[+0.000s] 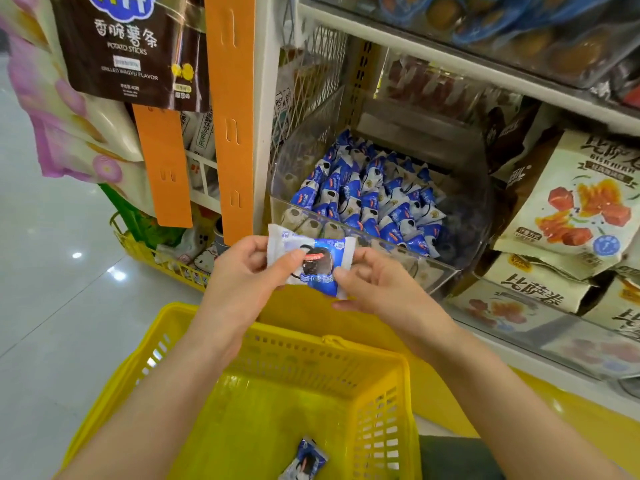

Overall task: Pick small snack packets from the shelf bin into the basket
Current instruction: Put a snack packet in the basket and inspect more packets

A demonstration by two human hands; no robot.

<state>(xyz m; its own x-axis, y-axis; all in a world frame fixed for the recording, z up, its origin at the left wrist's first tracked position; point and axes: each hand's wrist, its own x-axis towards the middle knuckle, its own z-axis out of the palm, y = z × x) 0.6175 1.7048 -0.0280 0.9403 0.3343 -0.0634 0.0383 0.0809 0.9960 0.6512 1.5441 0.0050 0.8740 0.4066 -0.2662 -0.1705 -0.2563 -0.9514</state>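
**Grip on one snack packet point(311, 263) above the yellow basket point(311, 344)**

You hold the snack packet, blue and white, at the centre of the frame. Your left hand point(242, 271) pinches its left end and your right hand point(374, 289) pinches its right end. Just behind it stands the clear shelf bin point(426, 271), heaped with loose packets point(363, 195) of the same kind. A second packet point(304, 460) lies on the yellow basket's floor at the bottom edge. A brown potato-stick bag point(128, 46) hangs at upper left.
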